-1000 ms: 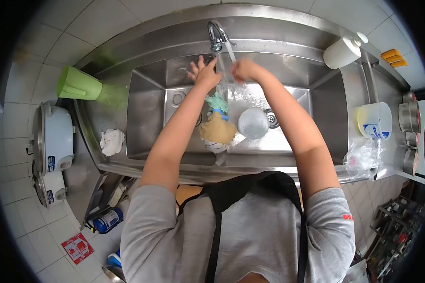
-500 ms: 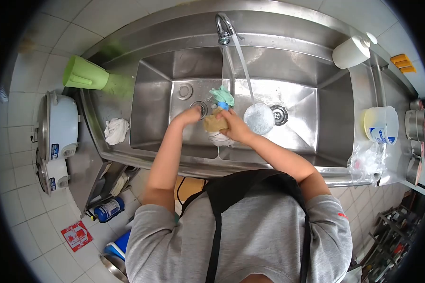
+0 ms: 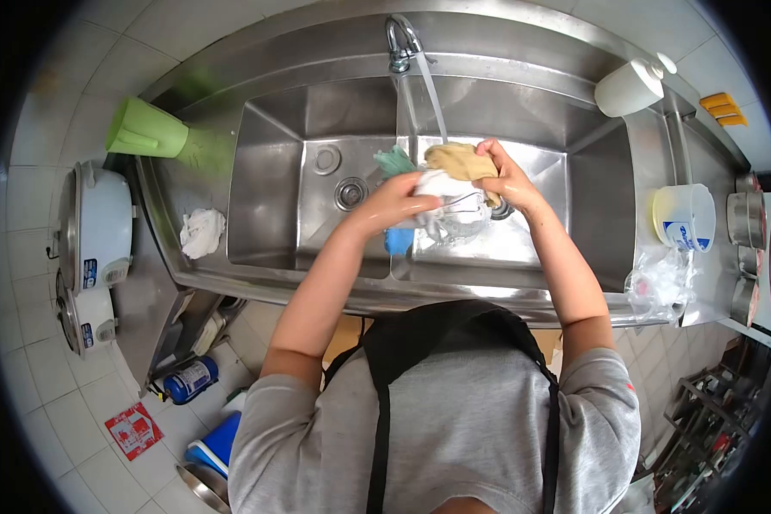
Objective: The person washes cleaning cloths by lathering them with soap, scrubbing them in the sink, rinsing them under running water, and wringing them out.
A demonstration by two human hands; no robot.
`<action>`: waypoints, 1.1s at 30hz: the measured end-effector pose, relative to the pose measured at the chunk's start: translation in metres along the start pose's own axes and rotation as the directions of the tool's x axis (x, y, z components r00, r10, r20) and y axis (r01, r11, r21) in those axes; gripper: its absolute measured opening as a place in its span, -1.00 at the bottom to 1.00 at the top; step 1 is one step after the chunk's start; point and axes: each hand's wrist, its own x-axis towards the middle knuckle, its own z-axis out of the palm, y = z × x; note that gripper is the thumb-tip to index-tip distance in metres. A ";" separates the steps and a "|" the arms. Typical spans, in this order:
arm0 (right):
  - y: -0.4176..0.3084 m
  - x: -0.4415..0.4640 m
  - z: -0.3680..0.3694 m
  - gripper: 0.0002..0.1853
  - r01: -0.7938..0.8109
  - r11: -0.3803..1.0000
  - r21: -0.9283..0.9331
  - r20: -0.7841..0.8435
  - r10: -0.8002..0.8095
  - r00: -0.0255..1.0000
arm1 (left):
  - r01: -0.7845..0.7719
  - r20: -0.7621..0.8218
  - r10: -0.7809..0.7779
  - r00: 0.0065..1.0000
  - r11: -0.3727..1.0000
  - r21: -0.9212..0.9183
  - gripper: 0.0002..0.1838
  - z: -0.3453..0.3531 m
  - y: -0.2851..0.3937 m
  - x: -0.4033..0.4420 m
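Both hands are over the sink divider, just in front of the running faucet (image 3: 403, 38). My left hand (image 3: 394, 206) is closed on a white cloth (image 3: 445, 193). With thumb and fingers, my right hand (image 3: 507, 180) grips a tan cloth (image 3: 456, 160), which lies against the white one under the water stream. Beneath them, a clear round bowl (image 3: 461, 227) is mostly covered. A green cloth (image 3: 394, 161) rests on the divider beside my left hand, and a blue cloth (image 3: 397, 241) hangs below that hand.
Around the double sink (image 3: 265, 180) stand a green jug (image 3: 146, 128) at left, a crumpled white cloth (image 3: 202, 232), a white bottle (image 3: 630, 88), a clear tub (image 3: 684, 218) and a plastic bag (image 3: 661, 287) at right. Two cookers (image 3: 104, 231) stand at far left.
Both hands have moved right toward the bowl, taking the white and tan cloths off the divider. The green and blue cloths now lie apart, and the cloths cover the bowl.
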 end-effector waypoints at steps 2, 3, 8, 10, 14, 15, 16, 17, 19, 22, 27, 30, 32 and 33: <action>0.046 -0.005 -0.016 -0.53 -0.076 0.995 -0.061 -0.071 0.071 0.995 | -0.001 0.025 -0.003 1.000 0.992 0.128 -0.69 0.012 -0.028 0.041; 0.061 -0.009 -0.019 -0.55 -0.155 0.987 -0.044 -0.066 0.151 0.986 | 0.023 0.024 -0.028 0.999 0.978 0.206 -0.69 0.019 -0.041 0.061; 0.162 -0.014 -0.043 -0.46 -0.322 0.507 -0.800 -0.311 0.109 0.944 | 0.047 -0.127 0.040 0.991 0.788 0.614 -0.65 0.044 -0.127 0.135; 0.173 -0.006 -0.038 -0.51 -0.387 0.571 -0.724 -0.355 0.173 0.919 | 0.205 -0.209 -0.077 0.975 0.676 0.708 -0.69 0.051 -0.149 0.147; 0.230 -0.004 -0.026 -0.67 -0.189 0.557 -0.809 -0.091 0.200 0.976 | 0.473 -0.374 -0.290 0.881 0.500 0.726 -0.73 0.067 -0.181 0.166; 0.227 -0.001 -0.020 -0.67 -0.251 0.474 -0.844 -0.115 0.297 0.948 | 0.514 -0.415 -0.309 0.856 0.422 0.747 -0.73 0.071 -0.184 0.168; 0.223 0.003 -0.017 -0.66 -0.302 0.384 -0.873 -0.145 0.387 0.911 | 0.494 -0.382 -0.329 0.864 0.406 0.769 -0.72 0.070 -0.187 0.169; 0.236 0.007 -0.018 -0.65 -0.358 0.341 -0.869 -0.173 0.470 0.866 | 0.473 -0.348 -0.350 0.869 0.390 0.790 -0.71 0.067 -0.191 0.169; 0.268 0.022 -0.022 -0.63 -0.450 0.244 -0.859 -0.223 0.613 0.758 | 0.397 -0.297 -0.315 0.901 0.328 0.857 -0.70 0.062 -0.193 0.163; 0.335 0.034 -0.025 -0.44 -0.665 0.409 -0.625 -0.281 0.677 0.680 | 0.238 -0.213 -0.204 0.955 0.104 0.966 -0.69 0.060 -0.194 0.145; 0.336 0.040 -0.024 -0.54 -0.656 0.369 -0.659 -0.375 0.594 0.711 | 0.264 -0.294 -0.027 0.955 -0.365 0.893 -0.66 0.062 -0.220 0.140; 0.318 0.036 -0.031 -0.59 -0.589 0.317 -0.743 -0.318 0.607 0.728 | 0.452 -0.469 -0.246 0.848 -0.125 0.883 -0.57 0.040 -0.250 0.150; 0.295 0.033 -0.041 -0.63 -0.537 0.330 -0.776 -0.241 0.632 0.737 | 0.222 -0.293 -0.315 0.903 -0.244 0.944 -0.61 0.037 -0.233 0.153; 0.281 0.032 -0.047 -0.65 -0.541 0.388 -0.746 -0.195 0.649 0.735 | 0.342 -0.329 -0.307 0.893 -0.014 0.940 -0.64 0.037 -0.224 0.156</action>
